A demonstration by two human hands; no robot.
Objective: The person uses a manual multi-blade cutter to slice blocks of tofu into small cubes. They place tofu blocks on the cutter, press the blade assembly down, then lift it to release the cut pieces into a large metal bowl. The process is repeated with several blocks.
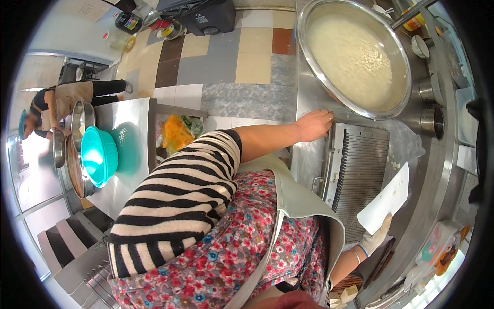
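Note:
My left hand (pixel 315 125) is bare with a ring, its fingers bent down at the near corner of a metal frame with a ribbed plate (pixel 362 174); whether it grips the frame cannot be told. My right hand (pixel 376 237), in a pale glove, holds a white flat plastic scraper (pixel 386 201) by one end, tilted over the ribbed plate's right part. Beyond my left hand a large steel bowl (pixel 305 50) holds milky liquid (pixel 339 54) with pale pieces (pixel 374 63) gathered in it. Clear plastic film (pixel 407 141) lies along the plate's far side, with pale bits nearby.
Steel pots (pixel 431 121) and a white bowl (pixel 420 47) stand along the counter's back. Pale blocks (pixel 348 293) lie far right. To my left behind, a steel table (pixel 133 154) holds a teal plastic basket (pixel 99 156) and metal pans; a person (pixel 69 98) stands beyond it.

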